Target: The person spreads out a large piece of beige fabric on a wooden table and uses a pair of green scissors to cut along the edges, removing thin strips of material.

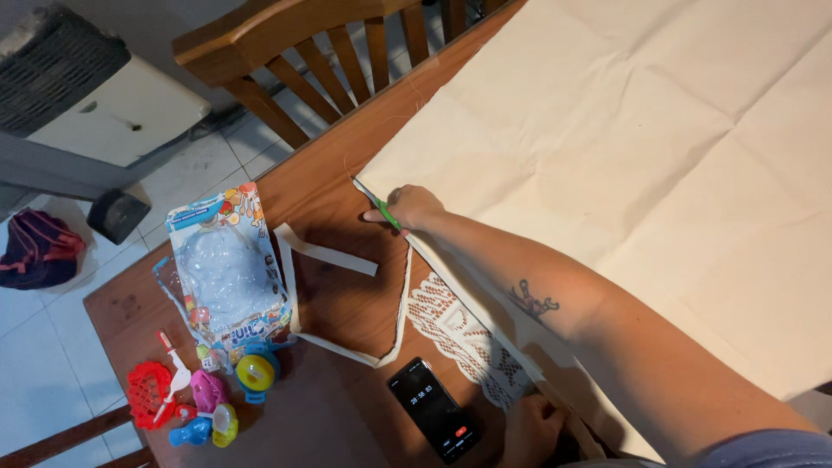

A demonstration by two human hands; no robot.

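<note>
Open path: bare wooden table (334,286) between the cut cloth strips (321,251).
Blocked left: toy package (227,269), plastic toys (204,394).
Blocked near: phone (433,409), lace (464,334).

table (338,303): runs from lower left to upper right, with a chair (295,43) behind its far edge.
cloth (641,165): spread on the right part of the table, its near edge running under the forearm.
right hand (407,208): on the cloth's left corner, holding scissors (374,203) at that edge.
left hand (529,429): at the bottom, on the cloth's near edge, right of the phone.
cut strip (334,299): on the bare table left of the cloth, looping toward the phone.
lace (464,338): between the strip and the cloth edge, partly under the cloth.
phone (433,409): on the table, just before the lace.
toy package (227,269): left of the strip.
small toys (204,394): before the package, near the table's left corner.
</note>
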